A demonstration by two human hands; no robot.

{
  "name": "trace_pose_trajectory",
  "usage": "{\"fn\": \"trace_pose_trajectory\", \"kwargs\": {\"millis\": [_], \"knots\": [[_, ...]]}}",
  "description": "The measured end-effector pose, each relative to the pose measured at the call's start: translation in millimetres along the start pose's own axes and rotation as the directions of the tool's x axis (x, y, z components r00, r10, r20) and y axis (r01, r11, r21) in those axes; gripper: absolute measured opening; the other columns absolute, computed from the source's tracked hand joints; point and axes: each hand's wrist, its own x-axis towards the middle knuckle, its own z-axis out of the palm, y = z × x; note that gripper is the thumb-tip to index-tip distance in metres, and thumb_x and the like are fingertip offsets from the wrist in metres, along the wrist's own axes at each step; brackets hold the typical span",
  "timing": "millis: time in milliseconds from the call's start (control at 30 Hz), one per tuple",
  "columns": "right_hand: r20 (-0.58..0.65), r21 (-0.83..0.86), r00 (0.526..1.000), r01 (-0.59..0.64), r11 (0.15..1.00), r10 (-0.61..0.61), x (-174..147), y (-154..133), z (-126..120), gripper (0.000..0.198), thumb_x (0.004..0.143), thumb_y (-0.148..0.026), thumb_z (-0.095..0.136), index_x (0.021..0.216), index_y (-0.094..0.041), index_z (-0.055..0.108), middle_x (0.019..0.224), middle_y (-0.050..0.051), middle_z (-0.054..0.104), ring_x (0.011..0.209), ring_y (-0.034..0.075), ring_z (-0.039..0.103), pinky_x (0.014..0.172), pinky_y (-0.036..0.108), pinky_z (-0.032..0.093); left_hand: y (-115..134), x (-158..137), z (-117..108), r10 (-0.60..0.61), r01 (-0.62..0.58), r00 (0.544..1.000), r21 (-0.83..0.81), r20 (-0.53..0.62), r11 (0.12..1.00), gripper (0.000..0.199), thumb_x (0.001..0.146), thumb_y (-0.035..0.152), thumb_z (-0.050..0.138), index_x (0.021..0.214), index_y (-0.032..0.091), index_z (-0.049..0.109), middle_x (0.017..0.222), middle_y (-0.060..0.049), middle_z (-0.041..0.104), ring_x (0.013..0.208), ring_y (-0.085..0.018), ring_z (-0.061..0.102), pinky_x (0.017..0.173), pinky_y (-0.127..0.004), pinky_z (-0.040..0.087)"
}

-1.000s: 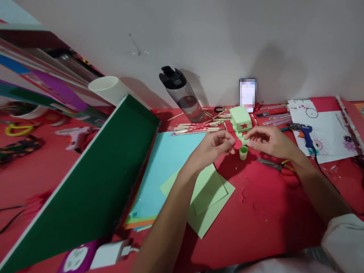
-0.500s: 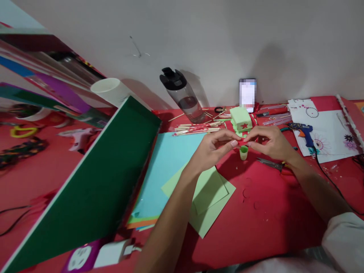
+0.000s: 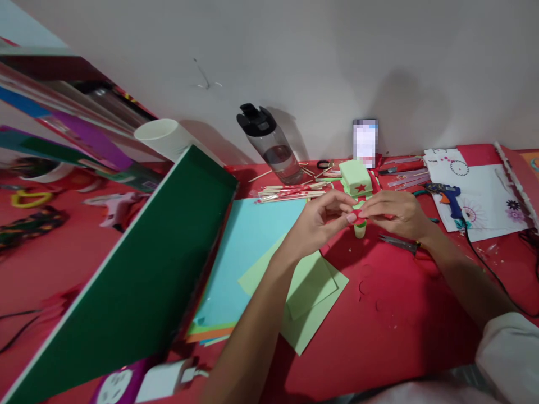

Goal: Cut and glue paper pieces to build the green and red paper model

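Note:
Between my left hand [image 3: 326,220] and my right hand [image 3: 393,213] is a small red piece of paper [image 3: 357,217], pinched at both ends by thumbs and fingertips. Right below it, a small pale green paper cup [image 3: 360,230] stands on the red table, its rim partly covered by the red piece. Behind my fingers sits a light green paper box [image 3: 356,177] with a red star on its front. Scissors [image 3: 400,243] lie on the table under my right wrist, their handles partly hidden.
Light green sheets [image 3: 314,286] and a blue sheet [image 3: 252,241] lie under my left forearm. A green board [image 3: 138,269] leans at the left. Behind are a water bottle [image 3: 275,148], thin sticks [image 3: 290,192] and a phone [image 3: 365,143]. A blue glue gun [image 3: 452,199] lies right.
My hands have drawn slightly closer together, and the red piece has tilted and dropped a little, now covering part of the small cup's rim. The camera view has shifted slightly.

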Motion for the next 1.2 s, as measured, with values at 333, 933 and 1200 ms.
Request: {"fn": "trace_pose_trajectory", "kwargs": {"millis": [333, 933, 1200], "knots": [[-0.040, -0.453, 0.722, -0.629, 0.632, 0.691, -18, 14, -96, 0.023, 0.099, -0.043, 0.066, 0.094, -0.022, 0.073, 0.093, 0.006, 0.079, 0.082, 0.023, 0.070, 0.074, 0.033, 0.049, -5, 3, -9, 0.002, 0.010, 0.997, 0.150, -0.079, 0.989, 0.029, 0.091, 0.047, 0.077, 0.089, 0.019, 0.069, 0.082, -0.002, 0.071, 0.075, -0.016, 0.066, 0.070, -0.028, 0.053], [0.144, -0.380, -0.021, -0.924, 0.035, 0.989, -103, 84, -165, 0.047, 0.086, -0.054, 0.083, 0.067, -0.020, 0.056, 0.053, 0.001, 0.058, 0.048, 0.013, 0.050, 0.052, 0.027, 0.042, -22, 4, -36, -0.118, 0.112, 0.993, 0.280, 0.006, 0.954, 0.027, 0.092, 0.045, 0.069, 0.085, 0.020, 0.064, 0.072, 0.001, 0.055, 0.062, -0.012, 0.049, 0.054, -0.022, 0.042], [0.047, -0.287, 0.445, -0.852, 0.438, 0.894, -93, 72, -173, 0.055, 0.078, -0.064, 0.082, 0.068, -0.022, 0.048, 0.062, -0.005, 0.046, 0.056, 0.012, 0.042, 0.053, 0.028, 0.032, -26, 3, -41, -0.247, 0.190, 0.965, 0.406, 0.093, 0.894, 0.031, 0.095, 0.051, 0.061, 0.092, 0.021, 0.064, 0.078, 0.000, 0.059, 0.061, -0.014, 0.052, 0.054, -0.025, 0.045]]}}
